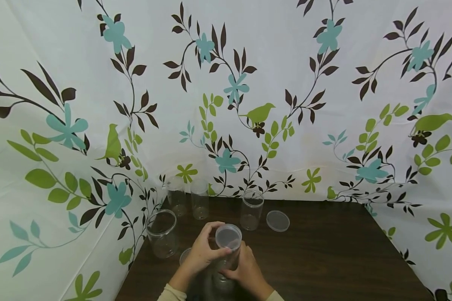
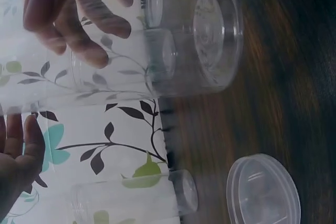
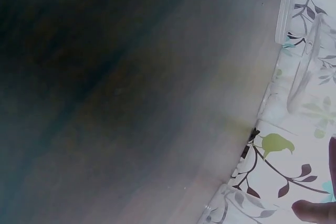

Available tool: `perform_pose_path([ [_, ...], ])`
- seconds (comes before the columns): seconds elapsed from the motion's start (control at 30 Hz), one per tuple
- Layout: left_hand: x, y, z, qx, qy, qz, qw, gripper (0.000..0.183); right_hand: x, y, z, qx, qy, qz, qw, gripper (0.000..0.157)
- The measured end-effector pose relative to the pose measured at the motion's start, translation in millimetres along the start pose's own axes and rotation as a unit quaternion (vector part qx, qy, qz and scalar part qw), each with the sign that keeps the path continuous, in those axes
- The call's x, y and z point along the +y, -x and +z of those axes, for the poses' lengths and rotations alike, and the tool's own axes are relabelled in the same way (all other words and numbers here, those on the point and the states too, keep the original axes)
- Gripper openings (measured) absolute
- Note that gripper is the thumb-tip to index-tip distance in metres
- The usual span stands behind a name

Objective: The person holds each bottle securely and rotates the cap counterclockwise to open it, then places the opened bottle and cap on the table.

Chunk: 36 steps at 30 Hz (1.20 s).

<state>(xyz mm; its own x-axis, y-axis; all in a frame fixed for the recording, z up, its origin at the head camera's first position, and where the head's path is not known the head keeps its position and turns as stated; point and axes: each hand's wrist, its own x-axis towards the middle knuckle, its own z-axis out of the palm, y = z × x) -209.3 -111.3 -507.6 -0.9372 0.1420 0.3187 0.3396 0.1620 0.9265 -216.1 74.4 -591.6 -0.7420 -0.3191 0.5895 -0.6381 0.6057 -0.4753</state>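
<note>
Both hands are on a clear plastic jar (image 1: 226,261) held upright over the table in front of me. A round translucent lid (image 1: 228,237) covers its top. My left hand (image 1: 203,253) grips the jar near the top, its thumb across the lid's near edge. Lower down, my right hand (image 1: 248,267) curls about the right side, thumb on the near wall. In the left wrist view the jar's base (image 2: 215,30) faces the dark table, with the right fingers (image 2: 86,51) showing against the wall. At the right wrist view's edge only a fingertip (image 3: 315,211) appears.
A wide open jar (image 1: 163,244) stands left on the table (image 1: 331,251). Two slim jars, one (image 1: 178,202) beside another (image 1: 200,205), stand at the back left. Another jar (image 1: 251,215) is behind the hands, with a loose lid (image 1: 278,220) beside it. A second lid (image 2: 265,192) lies left.
</note>
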Motion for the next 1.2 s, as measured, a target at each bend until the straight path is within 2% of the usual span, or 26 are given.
perform_pose_path([
  [0.13,0.6,-0.6,1.2,0.005,0.060,0.033,0.9976,0.073,-1,-1,-0.6,-0.008,0.002,0.002,1.000,0.091],
  [0.3,6.0,-1.8,-2.9,-0.001,0.146,0.069,0.9869,0.075,-1,-1,-0.9,-0.022,-0.006,0.010,1.000,0.090],
  [0.4,9.6,-2.5,-9.0,0.004,0.155,0.087,0.9840,0.075,0,-2,-0.3,-0.019,-0.011,0.006,1.000,0.090],
  [0.5,10.9,-3.8,-16.6,0.015,0.126,0.109,0.9859,0.074,4,-4,0.4,-0.013,-0.030,0.003,0.999,0.090],
  [0.57,10.4,-3.2,-21.8,0.026,0.104,0.108,0.9883,0.075,6,-6,0.4,-0.011,-0.050,0.006,0.999,0.089],
  [0.63,8.5,-1.4,-26.6,0.038,0.074,0.091,0.9923,0.076,9,-7,-0.1,-0.010,-0.065,0.017,0.998,0.088],
  [0.77,3.5,3.9,-35.9,0.055,0.002,0.034,0.9979,0.077,14,-11,0.5,-0.018,-0.084,0.055,0.995,0.087],
  [0.83,0.7,6.6,-40.5,0.051,-0.035,0.019,0.9979,0.077,16,-14,1.9,-0.023,-0.089,0.079,0.993,0.087],
  [0.93,-4.5,11.4,-47.3,0.027,-0.078,0.011,0.9966,0.078,20,-21,5.0,-0.024,-0.097,0.105,0.989,0.087],
  [1.07,-12.3,20.0,-56.9,-0.001,-0.121,-0.003,0.9927,0.081,26,-36,9.9,-0.017,-0.094,0.120,0.988,0.084],
  [1.2,-18.8,30.7,-66.7,0.002,-0.155,-0.033,0.9874,0.087,30,-52,13.0,-0.017,-0.091,0.131,0.987,0.082],
])
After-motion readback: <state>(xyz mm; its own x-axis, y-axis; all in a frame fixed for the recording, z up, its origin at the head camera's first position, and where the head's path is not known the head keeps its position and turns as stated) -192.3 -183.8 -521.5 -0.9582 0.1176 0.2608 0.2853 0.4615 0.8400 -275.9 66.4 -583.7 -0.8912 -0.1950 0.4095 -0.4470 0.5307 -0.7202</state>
